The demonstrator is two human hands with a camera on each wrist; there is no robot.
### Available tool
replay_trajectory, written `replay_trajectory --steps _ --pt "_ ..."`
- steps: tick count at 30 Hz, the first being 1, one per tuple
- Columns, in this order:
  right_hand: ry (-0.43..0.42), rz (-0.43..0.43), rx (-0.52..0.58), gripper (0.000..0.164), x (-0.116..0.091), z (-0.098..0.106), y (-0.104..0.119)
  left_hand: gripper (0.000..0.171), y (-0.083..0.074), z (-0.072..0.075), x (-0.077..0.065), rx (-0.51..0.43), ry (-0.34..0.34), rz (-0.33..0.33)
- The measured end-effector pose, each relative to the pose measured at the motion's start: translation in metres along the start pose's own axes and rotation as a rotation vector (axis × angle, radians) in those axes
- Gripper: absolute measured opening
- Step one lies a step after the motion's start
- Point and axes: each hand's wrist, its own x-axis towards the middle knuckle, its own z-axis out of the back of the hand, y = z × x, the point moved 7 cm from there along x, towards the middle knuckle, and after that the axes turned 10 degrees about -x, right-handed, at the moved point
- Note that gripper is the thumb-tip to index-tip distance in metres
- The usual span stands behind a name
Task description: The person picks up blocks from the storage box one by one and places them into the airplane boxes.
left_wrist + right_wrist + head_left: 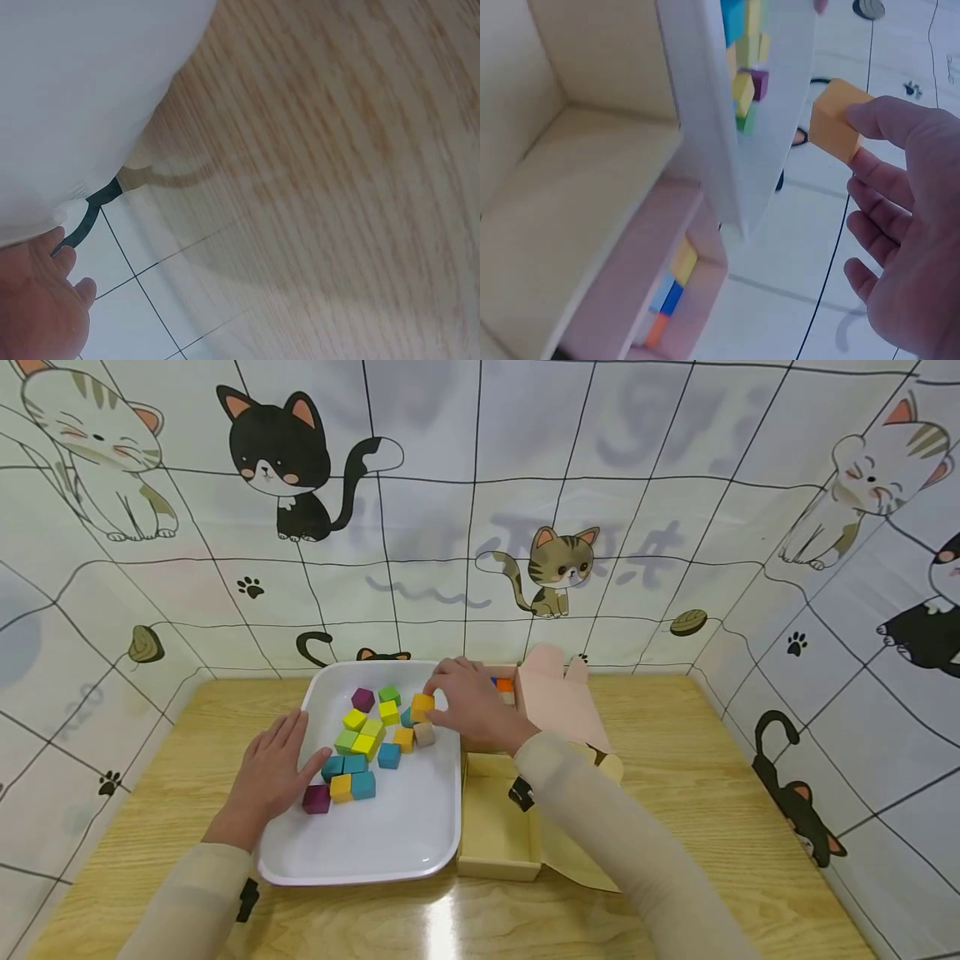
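Observation:
Between thumb and fingers my right hand (480, 702) pinches an orange cube (840, 120), held over the right side of the white tray (412, 827). Several colored cubes lie on the tray: a purple cube (317, 799) near its left side, teal, yellow and green ones in the middle, a plain wooden cube (424, 734) to the right. My left hand (273, 768) rests along the tray's left rim with fingers straight, its thumb near a teal cube (332, 767). In the left wrist view, the left hand (45, 296) shows beside the tray's underside.
Right of the tray stands an open yellow box (498, 860), its flap folded out. Behind it, a pink box (558, 693) with a raised lid holds several cubes, including an orange-red cube (505, 685). A cat-print backdrop (420, 510) closes off the wooden table (675, 760) behind and at both sides.

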Motion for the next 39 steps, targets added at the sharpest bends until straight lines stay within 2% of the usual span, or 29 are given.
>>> replay_trajectory --steps 7,14,20,25,32,39 --pt "-0.019 -0.125 -0.066 0.030 -0.004 -0.002 -0.050 0.086 0.001 0.000 0.000 -0.001 0.003 0.005" --pt "0.047 -0.183 -0.137 0.030 -0.013 -0.021 -0.082 0.085 0.002 0.001 0.000 0.001 0.004 0.001" --pt "0.112 -0.176 -0.227 0.025 -0.016 -0.032 -0.090 0.086 0.002 0.001 0.000 0.002 0.006 0.004" --pt "0.146 -0.171 -0.247 0.026 -0.015 -0.042 -0.093 0.086 0.001 0.001 0.000 -0.005 0.007 0.011" --pt "0.169 -0.152 -0.263 0.027 -0.011 -0.059 -0.095 0.085 0.001 0.000 0.000 -0.005 0.013 0.014" --pt "0.154 -0.155 -0.305 0.027 -0.005 -0.065 -0.094 0.085 0.004 -0.001 0.001 0.005 0.005 0.019"
